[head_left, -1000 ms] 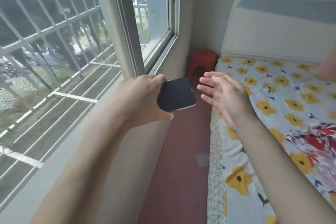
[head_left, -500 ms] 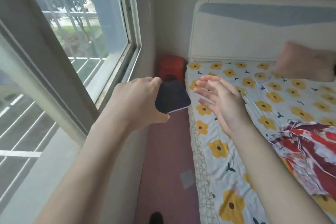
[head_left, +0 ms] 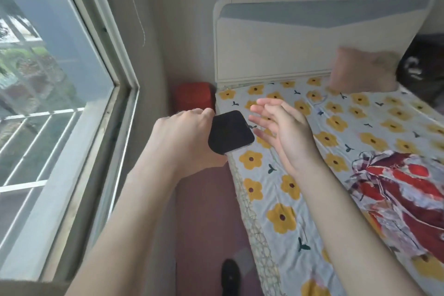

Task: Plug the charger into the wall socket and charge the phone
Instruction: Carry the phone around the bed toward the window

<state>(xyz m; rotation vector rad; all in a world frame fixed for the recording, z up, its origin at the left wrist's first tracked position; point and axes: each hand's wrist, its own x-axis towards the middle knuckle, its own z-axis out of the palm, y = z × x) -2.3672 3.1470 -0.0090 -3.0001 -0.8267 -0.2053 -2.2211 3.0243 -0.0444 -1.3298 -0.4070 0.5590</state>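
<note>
A window (head_left: 55,94) with white bars outside stands left of the grip; a red stool (head_left: 193,98) sits just beyond it, in the corner against the white headboard (head_left: 312,38); right of the grip spreads the bed (head_left: 360,142) in a yellow-flowered sheet; a pink pillow (head_left: 362,72) lies at its head, a red-and-white cloth (head_left: 396,187) further right; below the grip runs the reddish floor (head_left: 206,211).

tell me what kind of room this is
Most likely a bedroom. A bed with a flower-print sheet and a padded headboard fills the right side, a pink pillow lies by the headboard, and a window runs along the left wall.
</note>
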